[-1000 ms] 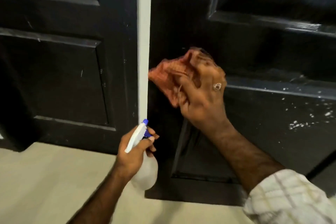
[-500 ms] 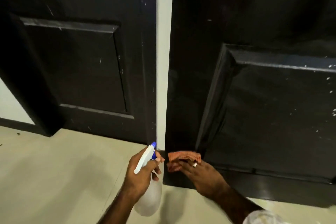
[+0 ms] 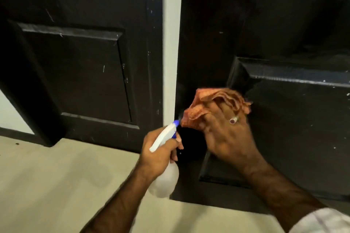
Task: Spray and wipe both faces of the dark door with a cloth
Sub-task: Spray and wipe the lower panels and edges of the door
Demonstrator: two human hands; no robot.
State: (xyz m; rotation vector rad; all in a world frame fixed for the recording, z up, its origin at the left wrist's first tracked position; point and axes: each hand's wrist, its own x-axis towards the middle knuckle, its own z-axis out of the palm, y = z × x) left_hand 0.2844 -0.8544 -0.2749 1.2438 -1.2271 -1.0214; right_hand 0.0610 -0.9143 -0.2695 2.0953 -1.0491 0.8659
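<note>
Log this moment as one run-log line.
left hand: grips spray bottle | right hand: holds orange cloth against dark door | phase: wiping lower panel area

Two bare forearms are shown. A ring (image 3: 234, 120) with a silver-coloured band and a dark reddish oval stone is worn on a finger of the right hand (image 3: 226, 136). A pale, faintly checked sleeve (image 3: 322, 222) is seen on the right arm. The left hand (image 3: 157, 154) is unadorned.

No text or label reads anywhere; the spray bottle (image 3: 164, 179) looks blank.
</note>
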